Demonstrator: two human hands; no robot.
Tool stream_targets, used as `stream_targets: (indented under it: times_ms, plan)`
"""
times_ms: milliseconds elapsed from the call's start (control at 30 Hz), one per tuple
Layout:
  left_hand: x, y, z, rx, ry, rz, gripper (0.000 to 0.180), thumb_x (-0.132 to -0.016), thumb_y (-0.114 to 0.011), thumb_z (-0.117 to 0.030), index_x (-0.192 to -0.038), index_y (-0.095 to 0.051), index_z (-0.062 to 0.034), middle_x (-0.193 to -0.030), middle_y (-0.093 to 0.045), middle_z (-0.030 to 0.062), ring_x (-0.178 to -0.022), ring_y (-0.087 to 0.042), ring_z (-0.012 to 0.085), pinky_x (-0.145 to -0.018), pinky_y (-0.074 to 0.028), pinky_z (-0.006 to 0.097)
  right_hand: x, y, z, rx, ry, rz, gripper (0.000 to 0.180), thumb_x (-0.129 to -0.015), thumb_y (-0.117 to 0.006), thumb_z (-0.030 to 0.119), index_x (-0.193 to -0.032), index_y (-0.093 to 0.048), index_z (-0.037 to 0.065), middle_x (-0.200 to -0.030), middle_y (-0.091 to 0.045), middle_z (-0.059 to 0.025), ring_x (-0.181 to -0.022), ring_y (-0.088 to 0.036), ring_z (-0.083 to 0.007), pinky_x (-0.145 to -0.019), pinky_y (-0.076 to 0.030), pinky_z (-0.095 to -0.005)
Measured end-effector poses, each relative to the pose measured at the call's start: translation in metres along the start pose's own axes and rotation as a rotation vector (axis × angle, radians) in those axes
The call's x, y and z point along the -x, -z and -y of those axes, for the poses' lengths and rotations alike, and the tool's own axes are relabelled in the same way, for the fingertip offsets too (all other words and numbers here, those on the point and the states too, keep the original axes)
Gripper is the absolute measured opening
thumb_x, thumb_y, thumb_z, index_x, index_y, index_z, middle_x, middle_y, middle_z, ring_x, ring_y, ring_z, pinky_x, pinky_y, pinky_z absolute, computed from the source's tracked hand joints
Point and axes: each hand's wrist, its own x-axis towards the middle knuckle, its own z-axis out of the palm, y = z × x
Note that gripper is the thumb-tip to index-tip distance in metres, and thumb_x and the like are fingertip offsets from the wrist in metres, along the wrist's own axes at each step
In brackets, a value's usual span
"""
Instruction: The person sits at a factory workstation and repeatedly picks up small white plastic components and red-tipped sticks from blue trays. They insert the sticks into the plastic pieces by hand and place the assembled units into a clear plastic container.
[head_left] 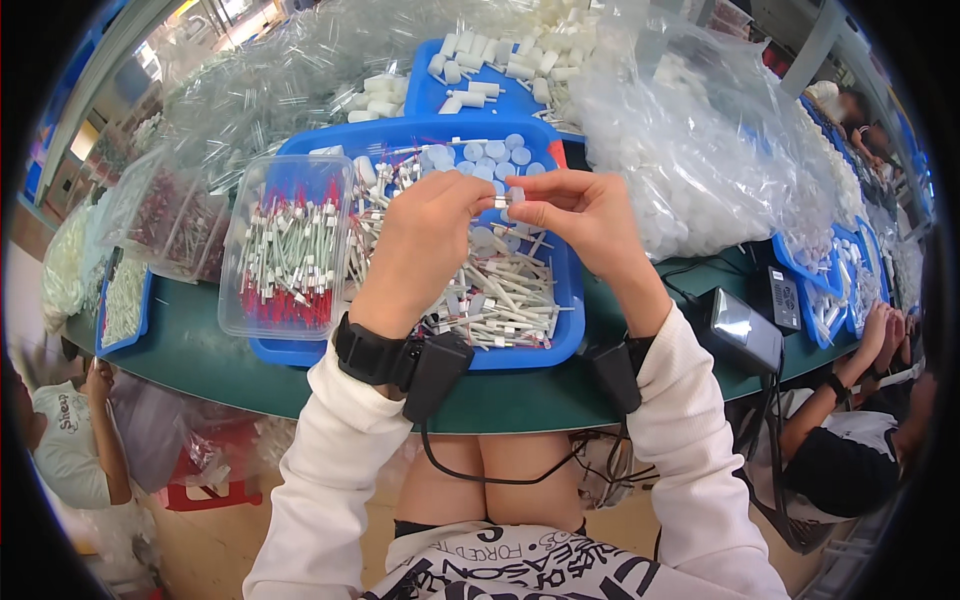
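My left hand (425, 245) is closed in a pinch on a thin white stick-like piece (501, 201), most of it hidden by the fingers. Facing it, my right hand (592, 215) grips a small translucent white cap (517, 194) between thumb and forefinger. The cap and the stick's end meet or nearly meet; I cannot tell which. Both hands hover over a blue tray (574, 335). In it lie loose translucent round caps (495, 150) and many slim white sticks (510, 318). A clear plastic box (228, 290) with red-ended white sticks rests on the tray's left part.
Behind is another blue tray (425, 95) with white cylinders (470, 60). A clear bag of white pieces (690, 180) bulges at the back right. Black power boxes (745, 330) with cables stand on the green table (640, 400). Other people's hands (875, 335) work at the far right.
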Motion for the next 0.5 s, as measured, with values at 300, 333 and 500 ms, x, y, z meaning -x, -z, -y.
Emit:
stream_targets:
  times_ms: [300,333,500]
  plan:
    - [0.0009,0.0011,-0.0024,-0.041,-0.04,-0.031,0.016,-0.077,-0.061,0.007,-0.09,-0.066,-0.0014,-0.078,-0.064,0.0118,-0.071,-0.062,0.0278,-0.062,-0.049,0.035,0.0007,-0.0051,0.0038,-0.154,-0.091,-0.005,0.023,-0.08,-0.071,0.004,-0.102,-0.068,-0.004,-0.09,-0.07,-0.0125,-0.085,-0.068,-0.0159,-0.077,-0.053,-0.0261]
    - [0.0007,0.0009,-0.003,-0.032,-0.035,-0.047,0.016,-0.077,-0.061,0.007,-0.09,-0.066,-0.0015,-0.078,-0.064,0.0118,-0.07,-0.062,0.0277,-0.062,-0.049,0.035,0.0012,-0.0065,0.0035,-0.155,-0.065,-0.012,0.023,-0.081,-0.071,0.003,-0.103,-0.068,-0.005,-0.09,-0.07,-0.0123,-0.085,-0.068,-0.0161,-0.078,-0.054,-0.0263]
    - [0.0012,0.0014,-0.0054,-0.001,-0.013,-0.078,0.016,-0.076,-0.063,0.006,-0.089,-0.065,-0.002,-0.078,-0.064,0.0111,-0.07,-0.062,0.0276,-0.062,-0.048,0.035,0.0026,-0.0084,0.0037,-0.061,0.093,-0.004,0.024,-0.081,-0.069,-0.001,-0.104,-0.067,-0.006,-0.094,-0.07,-0.0115,-0.087,-0.068,-0.0166,-0.079,-0.054,-0.027]
